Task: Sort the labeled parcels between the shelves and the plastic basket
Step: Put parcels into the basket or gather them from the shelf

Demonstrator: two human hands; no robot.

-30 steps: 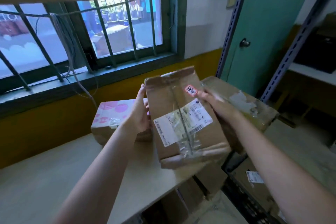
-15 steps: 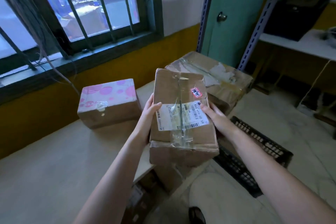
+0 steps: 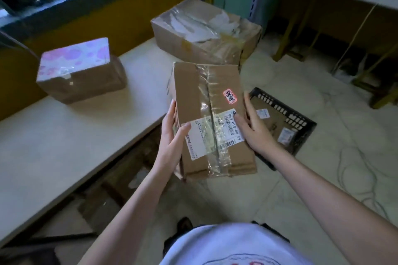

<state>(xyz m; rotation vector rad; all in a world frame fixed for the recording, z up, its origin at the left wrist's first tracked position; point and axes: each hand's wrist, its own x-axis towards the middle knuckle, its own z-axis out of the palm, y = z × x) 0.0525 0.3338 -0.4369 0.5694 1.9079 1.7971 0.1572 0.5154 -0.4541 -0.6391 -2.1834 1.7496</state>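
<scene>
Brown cardboard parcel with a white label (image 3: 212, 118), gripped above the floor by my left hand (image 3: 172, 135) and right hand (image 3: 254, 129), fingers (image 3: 185, 128) curled round its sides. One flat labeled parcel (image 3: 276, 129) lies in the black plastic basket (image 3: 286, 112). A pink-topped box (image 3: 79, 71) and a large taped box (image 3: 204, 32) sit on the pale shelf (image 3: 64, 135). I judge the sorting partway done.

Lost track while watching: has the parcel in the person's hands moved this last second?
Yes. The held parcel has come off the shelf board, away from the pink-topped box, and now hangs over the floor beside the black basket.
</scene>
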